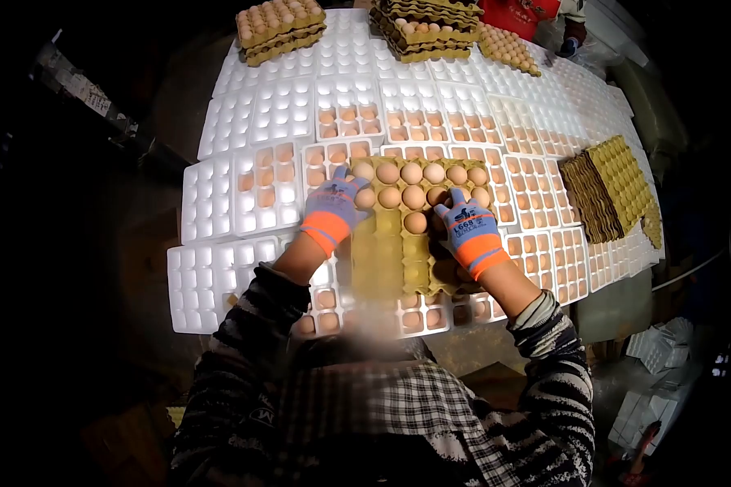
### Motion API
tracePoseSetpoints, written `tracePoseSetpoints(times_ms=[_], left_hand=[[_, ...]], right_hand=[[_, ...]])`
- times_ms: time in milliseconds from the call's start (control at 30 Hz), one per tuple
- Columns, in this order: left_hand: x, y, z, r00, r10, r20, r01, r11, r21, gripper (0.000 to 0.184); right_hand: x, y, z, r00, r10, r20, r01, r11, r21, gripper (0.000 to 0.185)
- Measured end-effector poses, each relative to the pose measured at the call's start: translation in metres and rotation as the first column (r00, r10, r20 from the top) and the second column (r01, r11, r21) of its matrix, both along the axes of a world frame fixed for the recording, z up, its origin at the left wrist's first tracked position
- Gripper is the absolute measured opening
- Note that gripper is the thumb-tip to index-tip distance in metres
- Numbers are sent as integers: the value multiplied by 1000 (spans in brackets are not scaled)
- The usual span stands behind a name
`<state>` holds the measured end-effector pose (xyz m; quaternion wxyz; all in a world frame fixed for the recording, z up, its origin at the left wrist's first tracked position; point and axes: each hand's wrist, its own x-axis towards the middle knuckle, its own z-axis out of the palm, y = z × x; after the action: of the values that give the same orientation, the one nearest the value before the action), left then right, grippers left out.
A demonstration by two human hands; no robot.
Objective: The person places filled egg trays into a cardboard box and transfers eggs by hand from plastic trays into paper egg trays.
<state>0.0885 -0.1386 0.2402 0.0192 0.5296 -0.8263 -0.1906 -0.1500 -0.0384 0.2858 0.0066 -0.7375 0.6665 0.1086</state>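
A yellow-brown egg tray (379, 252) lies over the white foam trays in front of me, with eggs in its far rows and bare cups nearer me. At its left edge is my left hand (333, 207), in a grey glove with an orange cuff. Its fingers and thumb close around an egg (365, 197). My right hand (471, 231), gloved alike, reaches over the tray's right part, its fingers bent down around another egg (437, 196). The right fingertips are partly hidden. A single egg (415, 222) sits between the hands.
White foam trays (203, 199) cover the table, several holding eggs. Stacked egg trays stand at the right (613, 191), the far left (280, 32) and the far middle (426, 32). Another person's gloved hand (571, 46) shows at the far right.
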Motion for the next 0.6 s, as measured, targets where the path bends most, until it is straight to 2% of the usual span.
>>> tracePoseSetpoints(times_ms=[33, 67, 100, 133, 167, 233, 300, 333, 367, 433, 467, 500, 533, 567, 600], left_hand=[[1, -2, 8, 999, 33, -29, -32, 997, 64, 60], [13, -9, -12, 961, 45, -272, -22, 996, 86, 60], [26, -13, -19, 865, 60, -498, -10, 995, 102, 60], [39, -14, -27, 686, 246, -684, -35, 951, 307, 59], [56, -15, -40, 461, 421, -781, 20, 875, 484, 57], [102, 4, -26, 322, 600, -732, 105, 746, 657, 45], [143, 26, -38, 600, 399, -694, -95, 896, 433, 48], [167, 32, -81, 763, 78, -641, -90, 996, 14, 50], [181, 43, -82, 818, 151, -555, -97, 987, 125, 54], [192, 59, -92, 922, 171, -348, -121, 980, 160, 59], [191, 64, -96, 941, 175, -291, -135, 979, 152, 62], [192, 66, -108, 960, 110, -259, -93, 993, 77, 62], [190, 67, -119, 970, 88, -228, -79, 996, 48, 59], [188, 68, -125, 978, 68, -198, -66, 998, 18, 57], [188, 68, -125, 965, 83, -250, -75, 996, 40, 57]], right_hand=[[-3, 0, -4, 995, -78, 65, 79, 997, -9, 38], [-6, 3, 5, 980, -137, 146, 135, 991, 20, 43], [-12, 4, 14, 955, -195, 224, 188, 981, 51, 47], [-20, 5, 15, 932, -259, 253, 243, 966, 93, 53], [-20, 12, 20, 879, -259, 400, 262, 964, 47, 52], [-14, 21, 16, 657, -107, 747, 170, 985, -8, 51], [39, 23, 23, 514, 20, 858, 30, 999, -41, 50], [68, 21, 20, 570, 70, 819, -58, 997, -45, 51], [98, 20, 18, 615, 128, 778, -146, 988, -47, 52], [163, 15, 12, 814, 144, 562, -260, 957, 131, 48], [190, 9, -19, 882, 176, 437, -285, 938, 198, 42], [212, 6, -36, 923, 279, 263, -347, 901, 259, 34], [223, 4, -56, 913, 354, 204, -397, 884, 245, 30], [225, 1, -88, 925, 310, 218, -363, 890, 274, 30], [224, -3, -129, 936, 265, 231, -328, 895, 302, 30]])
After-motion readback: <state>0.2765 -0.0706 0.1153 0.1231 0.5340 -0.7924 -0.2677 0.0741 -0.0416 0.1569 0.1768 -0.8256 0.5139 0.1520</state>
